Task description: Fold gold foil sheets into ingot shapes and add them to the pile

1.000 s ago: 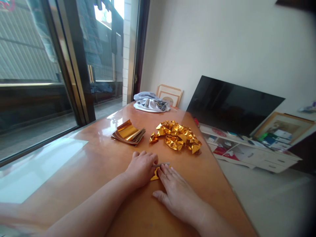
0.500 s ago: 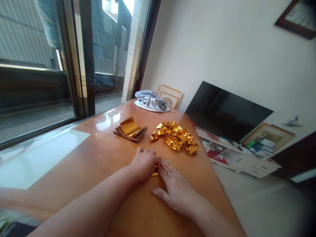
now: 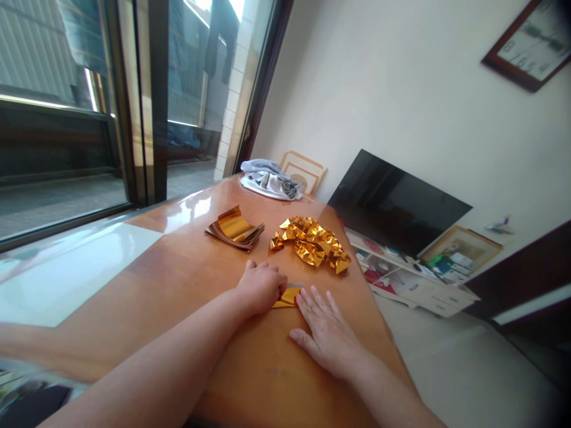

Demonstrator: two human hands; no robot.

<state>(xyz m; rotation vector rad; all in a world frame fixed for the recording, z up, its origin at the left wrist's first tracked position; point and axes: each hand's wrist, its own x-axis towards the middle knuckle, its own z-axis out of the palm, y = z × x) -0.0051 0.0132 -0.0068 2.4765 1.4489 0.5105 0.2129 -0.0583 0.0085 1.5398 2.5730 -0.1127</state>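
Head view, gold sheet (image 3: 289, 298): on the counter (image 3: 250, 368), more of it bared than half a second ago.
Right hand (image 3: 328, 333): shifted rightward, fingers spread flat, tips at the sheet's right end; the fold seems pressed down, probably smoothed lengthwise.
Left hand (image 3: 262, 288): curled over the left end; cannot tell whether it pinches or presses.
Hidden: that left end.
Folded pieces (image 3: 312, 252): overlapping, hard to count.
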